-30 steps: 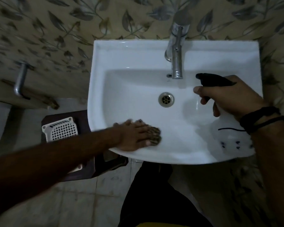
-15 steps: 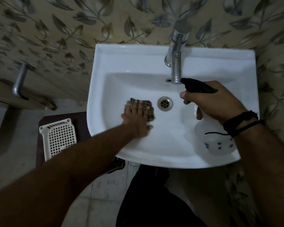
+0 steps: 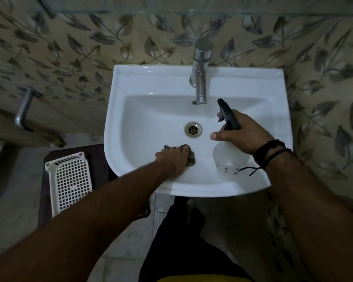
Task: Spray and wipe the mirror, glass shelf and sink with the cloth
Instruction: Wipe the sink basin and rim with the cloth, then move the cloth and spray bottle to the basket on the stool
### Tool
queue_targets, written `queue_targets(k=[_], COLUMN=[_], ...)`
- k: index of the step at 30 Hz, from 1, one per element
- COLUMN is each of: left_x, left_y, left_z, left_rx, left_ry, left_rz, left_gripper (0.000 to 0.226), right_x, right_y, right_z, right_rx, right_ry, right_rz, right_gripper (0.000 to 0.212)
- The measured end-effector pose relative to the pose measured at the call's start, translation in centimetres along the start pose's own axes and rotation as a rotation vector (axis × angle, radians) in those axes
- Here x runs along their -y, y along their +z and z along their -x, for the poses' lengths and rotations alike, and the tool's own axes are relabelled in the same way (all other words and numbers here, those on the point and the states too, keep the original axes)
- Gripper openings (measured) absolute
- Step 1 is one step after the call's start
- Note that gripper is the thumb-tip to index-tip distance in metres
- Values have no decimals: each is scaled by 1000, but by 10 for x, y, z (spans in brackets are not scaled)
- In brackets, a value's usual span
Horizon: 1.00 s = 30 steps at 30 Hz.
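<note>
My left hand (image 3: pixel 172 159) pressing cloth (image 3: pixel 189 154) flat on sink (image 3: pixel 151 110) front slope; drain (image 3: pixel 193 129) lying just beyond, slightly right. My right hand (image 3: pixel 240 132) gripping spray bottle (image 3: pixel 229 159), nozzle aiming at tap (image 3: pixel 200 82).

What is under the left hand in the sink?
A checkered cloth lies under the left hand, pressed on the sink basin. Only its edges show; the rest is covered.

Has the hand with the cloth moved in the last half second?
Yes. The left hand and cloth slid from beside the drain toward the sink's front rim.
</note>
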<state>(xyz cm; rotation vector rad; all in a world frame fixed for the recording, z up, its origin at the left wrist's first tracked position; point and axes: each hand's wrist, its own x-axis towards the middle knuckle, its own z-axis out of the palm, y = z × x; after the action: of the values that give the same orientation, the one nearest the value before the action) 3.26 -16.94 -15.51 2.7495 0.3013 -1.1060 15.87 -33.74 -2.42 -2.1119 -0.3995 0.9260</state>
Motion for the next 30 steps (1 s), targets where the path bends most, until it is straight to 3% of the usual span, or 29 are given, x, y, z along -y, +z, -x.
queue_targets(k=[3, 8, 16, 30], left_x=[-1, -4, 7, 60], left_y=[-10, -10, -15, -37], left_z=[7, 23, 62, 156], left_rx=[18, -88, -345, -586], left_ry=[-14, -86, -100, -315], left_rz=[-3, 95, 203, 246], left_gripper=[48, 39, 59, 58], right_x=[-8, -13, 10, 105], right_y=[4, 13, 37, 88], right_z=[0, 4, 11, 24], right_rx=[17, -39, -48, 66], right_ry=[-9, -33, -191, -502], right_rz=[36, 13, -1, 5], right_gripper=[44, 43, 22, 20])
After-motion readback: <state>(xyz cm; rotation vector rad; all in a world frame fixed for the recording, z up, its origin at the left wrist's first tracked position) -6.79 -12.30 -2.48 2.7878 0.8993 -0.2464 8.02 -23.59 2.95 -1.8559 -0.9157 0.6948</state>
